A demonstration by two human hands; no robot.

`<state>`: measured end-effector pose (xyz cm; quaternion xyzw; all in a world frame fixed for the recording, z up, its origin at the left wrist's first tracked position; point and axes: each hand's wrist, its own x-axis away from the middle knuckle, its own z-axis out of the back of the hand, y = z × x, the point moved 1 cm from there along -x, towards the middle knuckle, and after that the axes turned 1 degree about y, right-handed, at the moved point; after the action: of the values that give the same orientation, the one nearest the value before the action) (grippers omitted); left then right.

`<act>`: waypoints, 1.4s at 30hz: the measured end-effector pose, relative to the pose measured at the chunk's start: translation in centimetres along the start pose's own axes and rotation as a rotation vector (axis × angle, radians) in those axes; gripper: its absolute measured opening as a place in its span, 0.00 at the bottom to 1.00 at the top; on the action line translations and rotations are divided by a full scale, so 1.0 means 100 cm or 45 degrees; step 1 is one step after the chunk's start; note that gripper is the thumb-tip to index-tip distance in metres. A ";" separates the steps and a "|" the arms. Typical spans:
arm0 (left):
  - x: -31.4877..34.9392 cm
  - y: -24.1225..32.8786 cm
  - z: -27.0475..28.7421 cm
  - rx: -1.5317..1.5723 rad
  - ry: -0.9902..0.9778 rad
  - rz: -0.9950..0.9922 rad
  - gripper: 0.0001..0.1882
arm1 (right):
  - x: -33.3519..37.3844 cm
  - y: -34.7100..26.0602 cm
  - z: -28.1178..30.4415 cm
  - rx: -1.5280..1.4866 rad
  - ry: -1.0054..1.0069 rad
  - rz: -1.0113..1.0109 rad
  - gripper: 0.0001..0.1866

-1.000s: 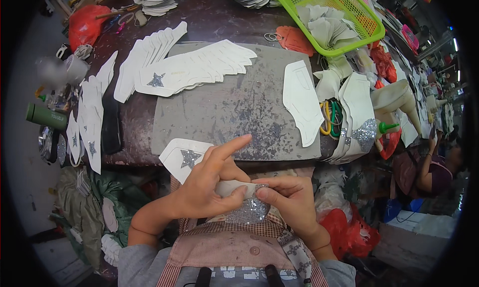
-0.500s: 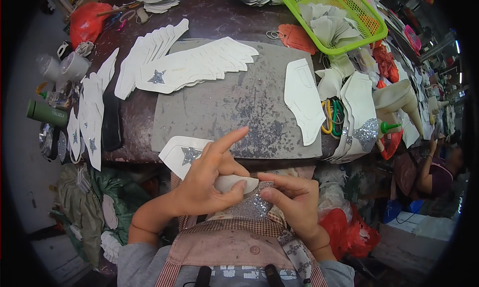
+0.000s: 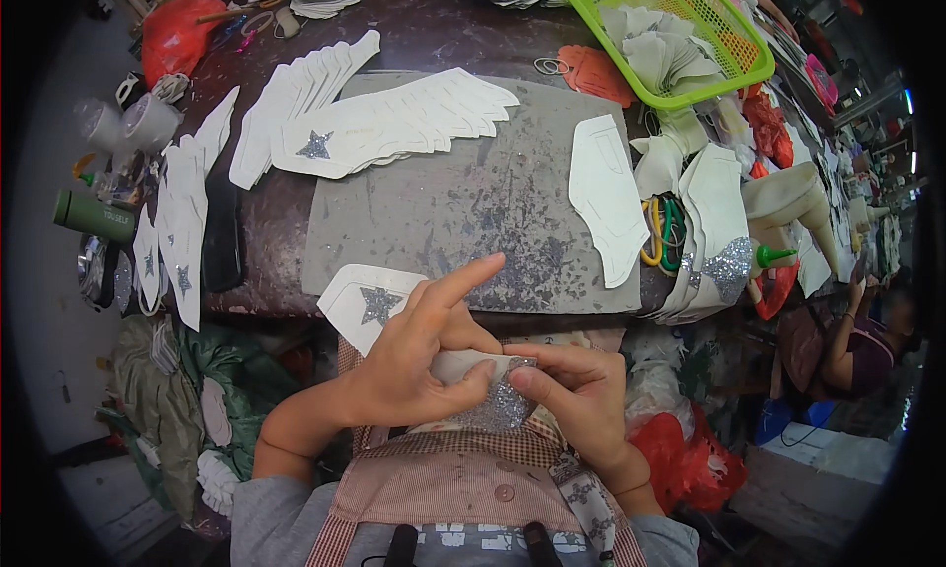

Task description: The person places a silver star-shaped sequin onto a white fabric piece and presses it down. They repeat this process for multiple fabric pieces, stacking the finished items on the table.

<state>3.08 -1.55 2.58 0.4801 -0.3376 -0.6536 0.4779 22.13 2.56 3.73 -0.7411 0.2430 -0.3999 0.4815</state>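
Close in front of my apron, my left hand (image 3: 424,345) grips a white shoe-upper piece (image 3: 347,329) with a silver glitter star near its end. The thumb presses on the piece while the index finger points out straight. Beside it, my right hand (image 3: 574,395) pinches a silver glitter patch (image 3: 501,407) between thumb and fingers. The white edge and the glitter edge meet between both thumbs; whether they are joined there is hard to see. Fingers hide the middle of the white piece.
A grey board (image 3: 443,212) lies on the dark table, bearing a fanned stack of white pieces (image 3: 394,124) and a single white piece (image 3: 606,202). At right are glitter-ended pieces (image 3: 711,212), scissors (image 3: 662,234) and a green basket (image 3: 670,99). A green bottle (image 3: 94,215) sits left.
My thumbs have drawn slightly closer, and the white edge now lies against the glitter patch rather than lifted over it. The whole view has shifted a little.
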 end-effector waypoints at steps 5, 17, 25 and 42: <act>0.000 0.003 0.001 -0.056 -0.011 -0.085 0.41 | -0.001 0.001 0.002 0.011 -0.056 -0.033 0.12; 0.085 -0.034 -0.008 -0.021 0.708 -0.006 0.18 | -0.004 0.055 0.011 -0.873 -0.082 -0.158 0.08; 0.081 -0.023 -0.038 0.383 0.226 0.731 0.10 | 0.009 0.075 0.019 -0.517 -0.025 -0.164 0.11; 0.075 -0.017 -0.026 0.173 0.286 0.733 0.07 | -0.017 0.065 0.014 -0.096 -0.337 -0.284 0.11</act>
<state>4.40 -8.06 -2.08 0.4647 -0.4478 -0.4103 0.6443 22.49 1.86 -3.14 -0.8272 0.1085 -0.3403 0.4338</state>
